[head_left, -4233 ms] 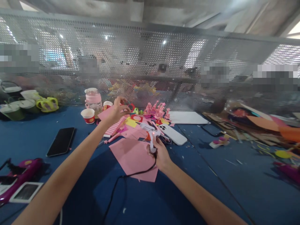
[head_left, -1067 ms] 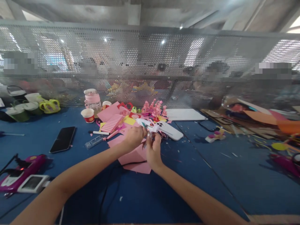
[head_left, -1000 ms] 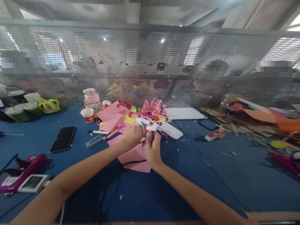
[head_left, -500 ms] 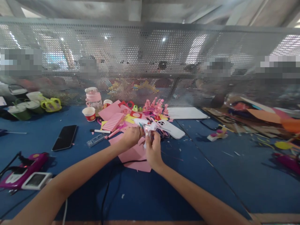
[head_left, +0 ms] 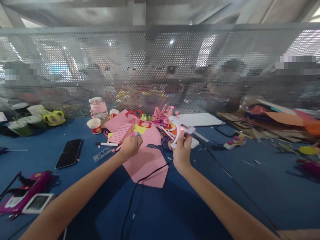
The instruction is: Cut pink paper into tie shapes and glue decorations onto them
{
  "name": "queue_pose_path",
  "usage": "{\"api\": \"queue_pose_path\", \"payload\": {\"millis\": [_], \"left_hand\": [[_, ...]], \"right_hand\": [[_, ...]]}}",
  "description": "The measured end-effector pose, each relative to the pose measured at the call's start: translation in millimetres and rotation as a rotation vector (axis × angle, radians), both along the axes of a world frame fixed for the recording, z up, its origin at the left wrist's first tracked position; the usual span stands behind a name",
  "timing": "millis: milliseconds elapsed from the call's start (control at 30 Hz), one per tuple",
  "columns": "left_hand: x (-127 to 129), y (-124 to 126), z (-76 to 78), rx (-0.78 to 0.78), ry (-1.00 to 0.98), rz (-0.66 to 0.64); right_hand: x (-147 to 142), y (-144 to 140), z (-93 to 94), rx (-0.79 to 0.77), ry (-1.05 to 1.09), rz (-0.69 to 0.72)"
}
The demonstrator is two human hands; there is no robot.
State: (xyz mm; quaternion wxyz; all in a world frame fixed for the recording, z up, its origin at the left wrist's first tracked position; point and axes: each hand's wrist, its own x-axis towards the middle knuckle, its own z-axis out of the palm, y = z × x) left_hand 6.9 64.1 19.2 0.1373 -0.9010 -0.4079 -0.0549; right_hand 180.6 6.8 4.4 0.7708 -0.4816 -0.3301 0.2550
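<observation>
My right hand [head_left: 182,152] grips a white glue gun [head_left: 180,130] with a small red light, raised above the blue table [head_left: 225,186]; its black cord [head_left: 140,190] trails back toward me. My left hand [head_left: 130,145] is closed on a small pink paper piece [head_left: 136,134] with a green tip, just left of the gun. Below both hands lies a pink paper sheet [head_left: 147,166]. A pile of pink, red and yellow paper cut-outs [head_left: 150,123] sits just beyond.
A black phone [head_left: 69,152], a marker [head_left: 107,144], a paper cup [head_left: 94,125] and a pink-lidded jar [head_left: 97,108] lie left. A purple glue gun [head_left: 22,193] sits near left. Coloured card sheets [head_left: 280,123] pile at right. A perforated metal screen [head_left: 160,66] backs the table.
My hands have come apart: the right hand swung the glue gun up and to the right, and the left hand stayed by the pink sheet with the small paper piece.
</observation>
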Motion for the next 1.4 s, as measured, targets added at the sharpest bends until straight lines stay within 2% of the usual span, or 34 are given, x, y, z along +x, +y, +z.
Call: {"api": "queue_pose_path", "payload": {"millis": [100, 167, 267, 367, 467, 600, 733, 800, 933, 1000, 1067, 1200, 1267, 1400], "left_hand": [[5.8, -6.5, 3.3, -0.002, -0.015, -0.042], [10.2, -13.4, 4.2, -0.073, -0.158, -0.099], [18.2, -24.6, 5.8, -0.308, -0.515, -0.183], [29.0, -34.8, 8.0, -0.599, -0.788, -0.144], [38.4, -42.7, 10.3, -0.863, -1.009, -0.033], [40.2, -50.1, 16.2, -0.842, -1.092, 0.119], [33.1, -57.5, 21.0, -0.886, -1.09, 0.252], [29.7, -62.0, 19.6, -0.934, -1.149, 0.24], [26.0, -69.4, 13.1, -1.008, -1.25, 0.11], [24.5, -69.9, 11.5, -1.002, -1.272, 0.122], [21.7, -67.6, 11.9, -0.962, -1.275, 0.197], [6.9, -56.9, 18.2, -0.74, -1.198, 0.268], [-5.9, -50.4, 25.2, -0.557, -1.068, 0.266], [-37.0, -39.6, 48.5, -0.158, -0.554, 0.329]], "right_hand": [[-9.4, -2.5, -2.6, -0.054, 0.098, 0.106], [-16.1, -4.9, -3.4, -0.073, 0.194, 0.199], [-24.1, -7.8, -4.3, -0.11, 0.328, 0.348], [-32.5, -10.8, -10.0, -0.126, 0.336, 0.449], [-40.3, -14.1, -21.9, -0.103, 0.19, 0.468], [-43.7, -17.0, -36.3, -0.109, -0.151, 0.477], [-45.6, -22.3, -39.6, -0.111, -0.474, 0.416], [-50.0, -27.8, -39.4, -0.087, -0.568, 0.399], [-60.1, -41.0, -37.7, -0.041, -0.707, 0.42], [-62.3, -45.7, -35.8, -0.049, -0.757, 0.44], [-62.6, -48.7, -33.9, -0.058, -0.814, 0.44], [-60.7, -49.5, -35.4, -0.049, -0.902, 0.407], [-58.3, -46.4, -39.1, -0.046, -0.895, 0.362], [-50.7, -36.3, -45.4, -0.02, -0.852, 0.256]]}}
